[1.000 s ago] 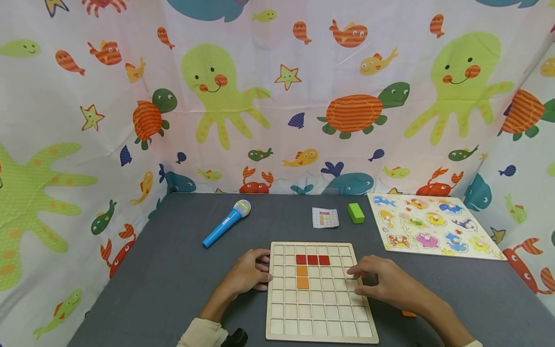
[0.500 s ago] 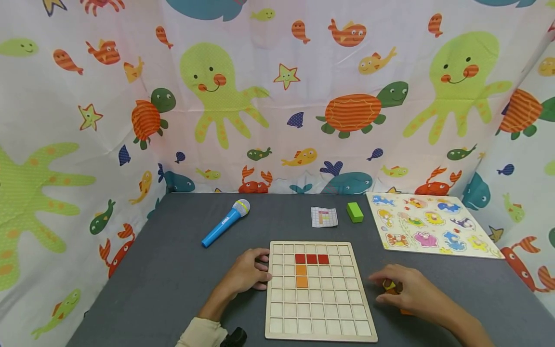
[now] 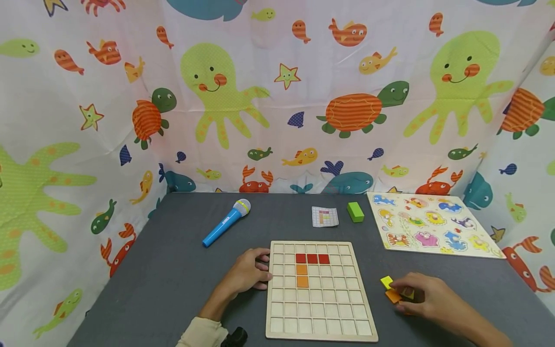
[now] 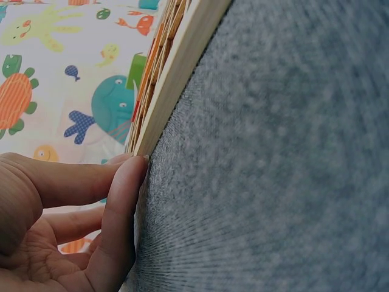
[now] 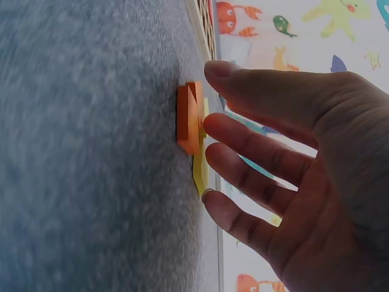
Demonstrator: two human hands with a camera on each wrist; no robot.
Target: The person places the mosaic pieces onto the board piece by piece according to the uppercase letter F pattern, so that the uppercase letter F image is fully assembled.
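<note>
A person's right hand (image 3: 427,302), fingers slightly bent and spread with the thumb apart, reaches over loose tiles on a dark gray counter (image 3: 173,289); whether the fingertips touch them cannot be told. A yellow tile (image 3: 386,282) and an orange tile (image 3: 392,295) show just past the fingertips, right of a wooden grid board (image 3: 321,311). The left hand (image 3: 248,271) touches the board's left edge, fingers bent; whether they pinch it is unclear. On the board, three red tiles (image 3: 311,259) form a row, with two orange squares (image 3: 302,270) in a column beneath the leftmost. Beyond lie a blue microphone (image 3: 225,225), a printed grid card (image 3: 324,217), a green block (image 3: 355,212) and a sea-animal puzzle (image 3: 441,231), before a sea-creature curtain (image 3: 277,111).
</note>
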